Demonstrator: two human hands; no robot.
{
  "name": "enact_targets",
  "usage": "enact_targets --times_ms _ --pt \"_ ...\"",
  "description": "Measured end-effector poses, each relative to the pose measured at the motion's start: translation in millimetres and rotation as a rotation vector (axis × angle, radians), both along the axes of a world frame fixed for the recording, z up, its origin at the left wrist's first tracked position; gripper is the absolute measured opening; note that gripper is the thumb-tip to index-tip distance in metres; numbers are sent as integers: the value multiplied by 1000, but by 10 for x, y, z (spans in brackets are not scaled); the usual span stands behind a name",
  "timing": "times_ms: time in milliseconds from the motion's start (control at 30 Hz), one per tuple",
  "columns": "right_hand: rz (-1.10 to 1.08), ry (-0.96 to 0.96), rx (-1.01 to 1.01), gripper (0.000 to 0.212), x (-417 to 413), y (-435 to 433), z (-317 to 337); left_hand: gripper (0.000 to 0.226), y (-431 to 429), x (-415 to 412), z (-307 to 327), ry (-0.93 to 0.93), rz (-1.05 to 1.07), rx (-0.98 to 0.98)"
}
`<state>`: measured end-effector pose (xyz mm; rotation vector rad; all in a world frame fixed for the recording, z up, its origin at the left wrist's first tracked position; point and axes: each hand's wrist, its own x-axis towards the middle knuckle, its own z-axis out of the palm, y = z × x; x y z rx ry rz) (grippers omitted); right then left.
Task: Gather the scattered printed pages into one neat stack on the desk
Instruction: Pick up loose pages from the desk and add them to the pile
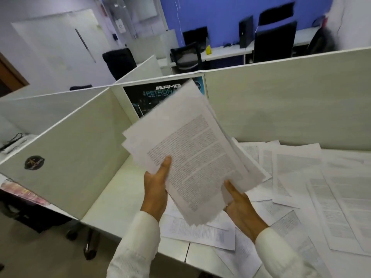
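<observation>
Both hands (197,194) hold an uneven, fanned sheaf of pages (192,149).

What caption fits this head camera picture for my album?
Left hand and right hand hold an uneven bundle of pages above the paper-strewn desk.

I am facing a pale cubicle partition (281,101), which is standing upright ahead of me. A dark poster (156,97) lettered AMG is hanging at its left end. A side partition (66,157) is running toward me on my left, carrying a round dark sticker (34,162). Beyond, a black office chair (275,40) is standing before a blue wall (216,13), beside what is probably a computer tower (246,31).
</observation>
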<state>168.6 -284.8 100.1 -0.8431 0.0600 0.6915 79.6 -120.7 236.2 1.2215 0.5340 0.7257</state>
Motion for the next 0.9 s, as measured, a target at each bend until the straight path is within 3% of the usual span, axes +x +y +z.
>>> enact_targets --times_ms 100,233,300,433,633,700,800,900 --pt "-75 -19 57 61 109 28 254 19 -59 37 19 4 45 -8" --pt "-138 -49 117 54 202 31 397 30 -35 62 179 -147 17 -161" --pt "-149 -25 161 53 212 69 431 38 -57 72 213 -143 8 -122" --pt "-228 -24 180 43 188 172 569 25 -66 92 157 -11 101 18" --pt "-230 64 213 45 168 307 609 41 31 68 259 -157 152 -13" --pt "-208 79 245 50 133 407 609 41 -23 77 206 -110 144 50" --pt "-194 28 240 43 89 543 652 30 -55 47 41 -7 120 104" --pt "-216 -10 112 39 102 609 652 22 129 12 -40 6 132 75"
